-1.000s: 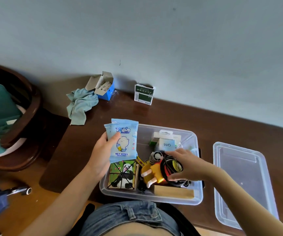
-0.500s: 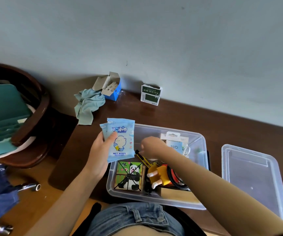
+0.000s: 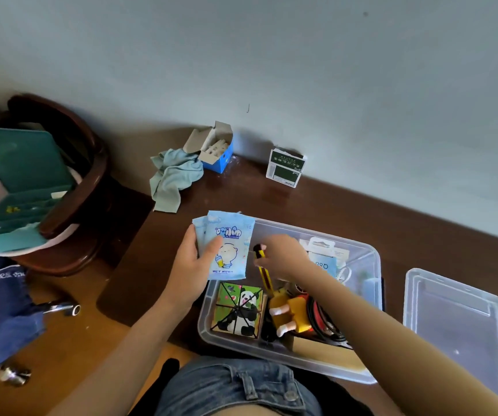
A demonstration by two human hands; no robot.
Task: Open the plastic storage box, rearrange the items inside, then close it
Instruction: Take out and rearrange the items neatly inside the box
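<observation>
My left hand (image 3: pixel 192 267) grips the wipes (image 3: pixel 226 246), my right hand (image 3: pixel 283 256) pinches the cutter (image 3: pixel 263 270) (still among clutter), which may snag the cable (image 3: pixel 321 318).

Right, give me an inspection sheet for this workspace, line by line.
Surface: dark wooden table, against the wall.
Job's things: clear storage box open; lid lying on its right; panda puzzle and yellow plug inside.
Clutter: blue-green cloth, open blue carton, green-and-white box.
Grippers: left hand holds wet wipes packs; right hand grips a yellow utility knife.
Cables: black-and-red coil in the box.
Surroundings: wooden chair with teal case.
</observation>
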